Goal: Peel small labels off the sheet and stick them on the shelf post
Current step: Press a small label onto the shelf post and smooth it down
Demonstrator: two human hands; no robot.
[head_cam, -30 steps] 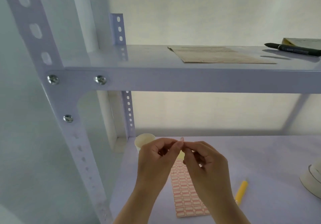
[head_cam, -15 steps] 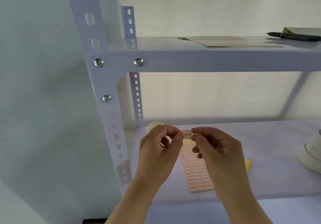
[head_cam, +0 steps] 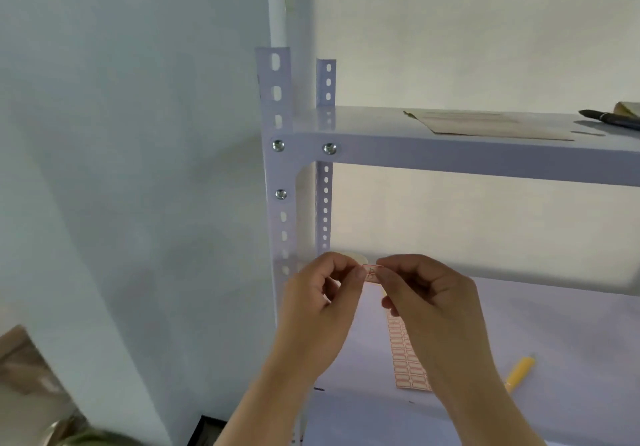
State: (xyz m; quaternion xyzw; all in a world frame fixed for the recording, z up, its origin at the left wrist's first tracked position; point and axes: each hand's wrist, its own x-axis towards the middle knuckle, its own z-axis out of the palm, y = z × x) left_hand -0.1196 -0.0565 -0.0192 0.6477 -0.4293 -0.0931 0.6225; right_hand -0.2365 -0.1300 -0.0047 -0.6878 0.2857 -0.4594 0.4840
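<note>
A small white label with a red border (head_cam: 372, 273) is pinched between the fingertips of my left hand (head_cam: 320, 307) and my right hand (head_cam: 429, 303), held up in front of the lower shelf. The label sheet (head_cam: 407, 359), with rows of red-edged labels, lies on the lower shelf (head_cam: 554, 359) partly hidden behind my right hand. The white slotted front shelf post (head_cam: 278, 182) stands just left of my left hand; my left knuckles are close to it. I cannot tell whether they touch.
A yellow pen (head_cam: 519, 373) lies on the lower shelf right of the sheet. The upper shelf (head_cam: 450, 151) carries a brown paper sheet (head_cam: 485, 125) and a black marker (head_cam: 609, 120). A rear slotted post (head_cam: 325, 199) stands behind. A wall lies left.
The view has swung left and back, so the front post now sits mid-frame. Both hands have kept the label pinched and now hold it closer to the post.
</note>
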